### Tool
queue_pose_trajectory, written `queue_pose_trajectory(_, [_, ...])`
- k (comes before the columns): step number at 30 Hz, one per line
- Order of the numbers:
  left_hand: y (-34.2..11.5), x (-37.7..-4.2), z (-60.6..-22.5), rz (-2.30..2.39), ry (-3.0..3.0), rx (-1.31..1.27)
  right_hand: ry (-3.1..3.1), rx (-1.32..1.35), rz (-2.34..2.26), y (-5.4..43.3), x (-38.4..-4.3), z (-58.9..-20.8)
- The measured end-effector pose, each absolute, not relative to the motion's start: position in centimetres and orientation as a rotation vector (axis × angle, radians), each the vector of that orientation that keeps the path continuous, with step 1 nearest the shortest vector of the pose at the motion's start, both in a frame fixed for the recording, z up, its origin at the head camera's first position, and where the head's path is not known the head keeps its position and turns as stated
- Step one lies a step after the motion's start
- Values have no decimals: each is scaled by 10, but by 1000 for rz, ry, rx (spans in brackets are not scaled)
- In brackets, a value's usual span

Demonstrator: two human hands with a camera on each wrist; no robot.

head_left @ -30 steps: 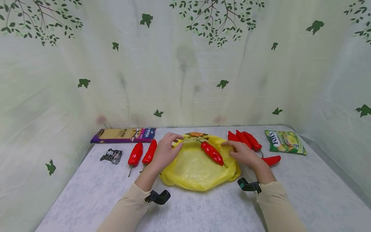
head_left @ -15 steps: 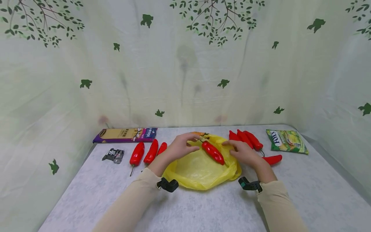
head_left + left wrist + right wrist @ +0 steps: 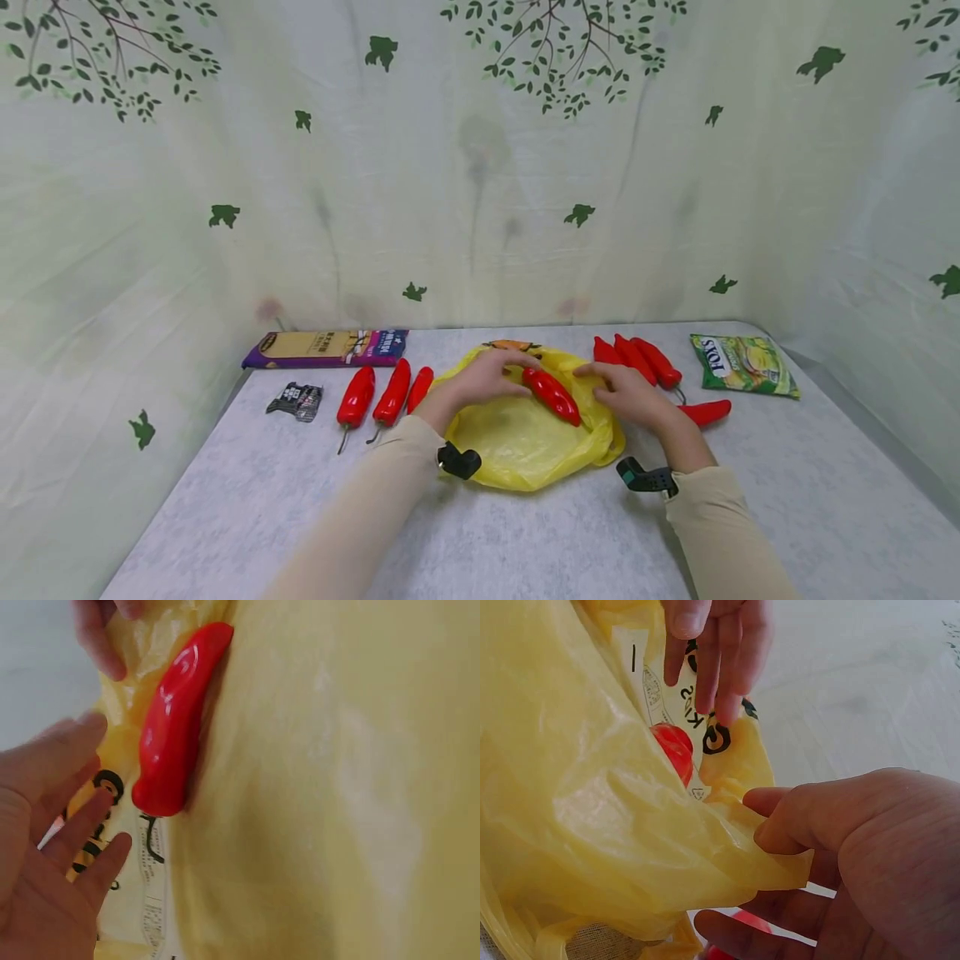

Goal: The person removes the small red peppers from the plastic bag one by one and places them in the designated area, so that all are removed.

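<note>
A glossy red chili pepper point(image 3: 551, 396) with a dark stem lies on the spread yellow plastic bag point(image 3: 510, 442), whose printed side shows in the left wrist view. My left hand point(image 3: 491, 377) hovers over the bag's far left part, beside the pepper's stem end. In the left wrist view the left hand's fingers point(image 3: 109, 859) are spread and apart from the pepper. At the bag's right side, my right hand point(image 3: 626, 396) pinches the bag's edge between thumb point(image 3: 795, 817) and fingers. The right wrist view shows only one end of the pepper point(image 3: 673, 750), behind the yellow plastic.
Several red peppers point(image 3: 356, 398) lie left of the bag, and several more point(image 3: 656, 362) to the right, one point(image 3: 707, 412) near my right wrist. A purple-and-tan packet point(image 3: 326, 348), a small black wrapper point(image 3: 296, 401) and a green FOX'S bag point(image 3: 744, 365) stand at the sides. A printed curtain encloses the table.
My left hand has moved right, from the bag's left edge to above the bag near the pepper, uncovering another pepper at the left. The right hand stays at the bag's edge.
</note>
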State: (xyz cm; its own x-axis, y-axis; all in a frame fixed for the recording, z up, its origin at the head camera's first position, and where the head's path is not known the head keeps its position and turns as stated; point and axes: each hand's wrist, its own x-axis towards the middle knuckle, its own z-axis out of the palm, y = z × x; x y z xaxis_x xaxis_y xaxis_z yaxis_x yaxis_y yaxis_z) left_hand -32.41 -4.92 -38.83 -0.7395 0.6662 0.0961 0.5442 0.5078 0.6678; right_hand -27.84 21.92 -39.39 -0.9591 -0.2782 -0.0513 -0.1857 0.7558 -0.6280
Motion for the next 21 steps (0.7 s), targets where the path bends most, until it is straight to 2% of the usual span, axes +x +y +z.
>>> queue_pose_trajectory(10, [-45, -335, -406, 998, 2559, 1027, 2816, -374, -963, 217, -280, -397])
queue_pose_trajectory(21, [-39, -334, -406, 939, 2521, 1006, 2837, -404, -939, 220, -281, -396])
